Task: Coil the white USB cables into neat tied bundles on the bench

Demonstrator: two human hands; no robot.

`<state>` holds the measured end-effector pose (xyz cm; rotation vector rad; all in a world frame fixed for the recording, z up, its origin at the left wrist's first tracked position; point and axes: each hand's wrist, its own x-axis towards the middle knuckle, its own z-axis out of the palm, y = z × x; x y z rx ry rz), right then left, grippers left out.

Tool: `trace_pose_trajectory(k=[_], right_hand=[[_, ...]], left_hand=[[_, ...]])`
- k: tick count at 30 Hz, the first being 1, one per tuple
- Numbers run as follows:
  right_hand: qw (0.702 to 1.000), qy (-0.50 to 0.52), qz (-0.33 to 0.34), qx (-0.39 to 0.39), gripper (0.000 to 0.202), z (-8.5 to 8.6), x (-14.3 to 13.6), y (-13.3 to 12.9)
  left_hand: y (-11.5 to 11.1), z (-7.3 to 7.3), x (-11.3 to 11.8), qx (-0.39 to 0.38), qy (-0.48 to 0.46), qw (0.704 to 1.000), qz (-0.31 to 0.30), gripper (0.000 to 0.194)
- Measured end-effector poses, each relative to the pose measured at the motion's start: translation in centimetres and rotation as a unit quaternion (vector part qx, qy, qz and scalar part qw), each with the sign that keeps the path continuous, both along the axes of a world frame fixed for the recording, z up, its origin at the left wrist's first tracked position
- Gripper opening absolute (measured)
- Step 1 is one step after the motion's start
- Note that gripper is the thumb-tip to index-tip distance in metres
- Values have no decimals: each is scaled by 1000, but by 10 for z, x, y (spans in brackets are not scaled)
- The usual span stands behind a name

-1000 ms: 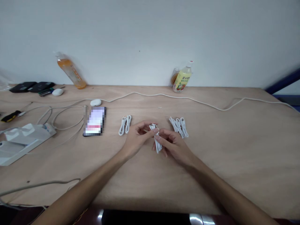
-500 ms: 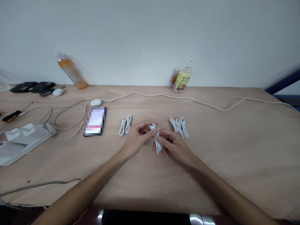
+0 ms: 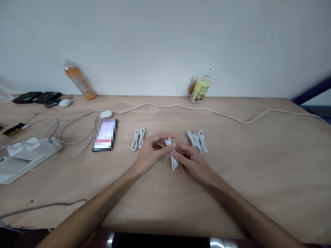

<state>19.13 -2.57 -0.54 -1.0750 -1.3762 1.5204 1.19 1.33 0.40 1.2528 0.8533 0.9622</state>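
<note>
A folded white cable bundle (image 3: 174, 163) is pinched between both hands above the middle of the table. My left hand (image 3: 153, 151) has its thumb and fingers closed on the upper part, near the bundle's end. My right hand (image 3: 190, 159) grips it from the right, thumb on top and the other fingers partly beneath. Left of my left hand lie coiled white cables (image 3: 138, 139) on the table. More bundled white cables (image 3: 197, 141) rest just beyond my right hand.
A phone (image 3: 105, 134) and a white case (image 3: 106, 114) lie left. A long white cable (image 3: 224, 115) crosses the wooden table (image 3: 258, 165). Bottles (image 3: 80, 82) (image 3: 201, 88) lean on the wall. A power strip (image 3: 31, 156), screwdriver (image 3: 13, 129) and black boxes (image 3: 48, 97) are far left.
The view has tilted very slightly, so everything sits a little lower. Both hands keep hold of the cable bundle with almost no movement.
</note>
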Motion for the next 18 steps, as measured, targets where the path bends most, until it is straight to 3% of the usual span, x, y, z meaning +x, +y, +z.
trace_pose_trajectory(k=[8,14,18], right_hand=[[999,28,33,-9,45,0,1,1],[995,65,11,-70,44,-3,3,1],[996,57,2,-65,47,-2,1,0]], left_hand=[[-1,-9,0,-36,-53,998,10,50],[2,-9,-1,-77,-76,994,5,48],[3,-7,-2,-88,-73,993,11,47]])
